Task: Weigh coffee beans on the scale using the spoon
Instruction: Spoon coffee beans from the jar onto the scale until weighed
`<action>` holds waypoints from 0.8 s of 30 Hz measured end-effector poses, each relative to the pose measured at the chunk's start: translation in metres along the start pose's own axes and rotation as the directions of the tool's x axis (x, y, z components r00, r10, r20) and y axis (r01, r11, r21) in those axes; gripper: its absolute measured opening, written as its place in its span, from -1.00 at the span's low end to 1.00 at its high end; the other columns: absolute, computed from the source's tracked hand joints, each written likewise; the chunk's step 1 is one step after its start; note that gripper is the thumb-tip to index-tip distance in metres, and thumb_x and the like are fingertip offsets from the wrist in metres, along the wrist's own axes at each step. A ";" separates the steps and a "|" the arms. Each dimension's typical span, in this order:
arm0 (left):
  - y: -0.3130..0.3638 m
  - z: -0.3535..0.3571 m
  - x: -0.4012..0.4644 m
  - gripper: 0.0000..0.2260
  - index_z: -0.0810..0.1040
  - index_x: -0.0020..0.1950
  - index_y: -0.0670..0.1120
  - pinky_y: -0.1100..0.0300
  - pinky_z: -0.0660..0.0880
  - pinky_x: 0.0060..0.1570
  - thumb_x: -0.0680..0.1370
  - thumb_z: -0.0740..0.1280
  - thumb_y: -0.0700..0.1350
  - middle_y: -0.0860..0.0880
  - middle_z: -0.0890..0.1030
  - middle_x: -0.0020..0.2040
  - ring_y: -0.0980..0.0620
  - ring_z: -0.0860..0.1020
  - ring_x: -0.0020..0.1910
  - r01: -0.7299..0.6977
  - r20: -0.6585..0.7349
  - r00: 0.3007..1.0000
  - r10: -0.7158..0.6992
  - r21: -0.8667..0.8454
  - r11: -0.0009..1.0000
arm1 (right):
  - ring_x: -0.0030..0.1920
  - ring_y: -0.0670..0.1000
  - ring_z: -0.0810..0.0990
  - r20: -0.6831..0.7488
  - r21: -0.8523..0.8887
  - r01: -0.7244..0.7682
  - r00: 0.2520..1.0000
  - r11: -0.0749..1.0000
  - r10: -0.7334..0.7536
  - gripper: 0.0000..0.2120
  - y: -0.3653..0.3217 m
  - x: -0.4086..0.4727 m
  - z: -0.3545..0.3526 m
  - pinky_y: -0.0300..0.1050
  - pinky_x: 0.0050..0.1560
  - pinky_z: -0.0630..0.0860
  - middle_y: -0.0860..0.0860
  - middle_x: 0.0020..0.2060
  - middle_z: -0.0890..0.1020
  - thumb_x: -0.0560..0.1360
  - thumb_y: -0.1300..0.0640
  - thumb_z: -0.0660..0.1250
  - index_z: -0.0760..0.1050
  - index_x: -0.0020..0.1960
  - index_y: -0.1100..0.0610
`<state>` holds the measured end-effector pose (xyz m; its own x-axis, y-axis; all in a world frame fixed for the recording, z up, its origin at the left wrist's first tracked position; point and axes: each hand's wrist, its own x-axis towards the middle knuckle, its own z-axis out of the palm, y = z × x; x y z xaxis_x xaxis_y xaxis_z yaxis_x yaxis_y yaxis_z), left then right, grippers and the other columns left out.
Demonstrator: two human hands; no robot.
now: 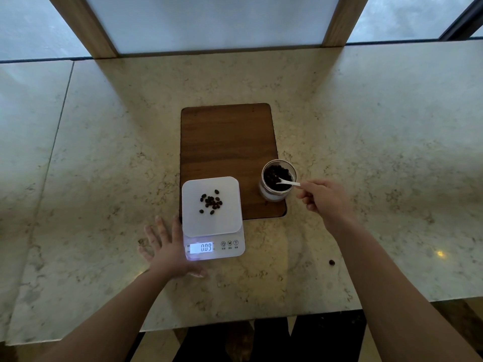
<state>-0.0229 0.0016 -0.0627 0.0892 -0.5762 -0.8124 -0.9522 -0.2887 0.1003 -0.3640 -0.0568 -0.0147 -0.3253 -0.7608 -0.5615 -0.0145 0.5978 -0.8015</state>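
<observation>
A white digital scale (230, 226) lies at the near end of a wooden board, its lit display reading 0.09. Several coffee beans (211, 201) lie loose on its platform. To the right stands a glass jar (278, 195) holding more dark beans. My right hand (324, 199) pinches the handle of a small white spoon (287, 182), whose bowl dips into the jar's beans. My left hand (167, 246) rests flat on the counter, fingers spread, touching the scale's left side.
The dark wooden board (227, 142) lies on a marble counter (366, 152). One stray bean (331, 262) sits on the counter right of the scale. The counter's front edge runs close to my body; a window frame stands behind.
</observation>
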 end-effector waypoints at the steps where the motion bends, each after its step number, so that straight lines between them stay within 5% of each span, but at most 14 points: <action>1: 0.000 0.000 0.000 0.46 -0.59 0.45 0.08 -0.44 -0.37 0.34 0.12 0.59 0.36 -0.14 -0.68 0.38 -0.27 -0.66 0.32 0.000 -0.002 1.000 0.000 -0.001 1.000 | -0.49 -0.13 0.54 0.003 0.023 -0.012 1.000 1.000 0.012 -0.79 0.001 0.000 0.000 -0.27 -0.49 0.45 -0.01 -0.47 0.65 0.54 0.20 0.35 0.69 -0.23 0.17; 24: 0.002 0.000 -0.001 0.45 -0.58 0.46 0.05 -0.47 -0.29 0.37 0.13 0.58 0.35 -0.14 -0.69 0.34 -0.30 -0.62 0.35 0.002 0.001 1.000 -0.002 0.001 1.000 | -0.49 -0.14 0.53 0.091 0.260 -0.185 0.982 0.948 0.166 -0.83 0.011 0.007 -0.011 -0.30 -0.50 0.49 0.00 -0.45 0.63 0.59 0.24 0.33 0.65 0.01 0.33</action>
<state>-0.0246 0.0015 -0.0612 0.0910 -0.5751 -0.8130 -0.9522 -0.2893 0.0981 -0.3772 -0.0527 -0.0253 -0.2358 -0.6705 -0.7034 0.2919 0.6415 -0.7094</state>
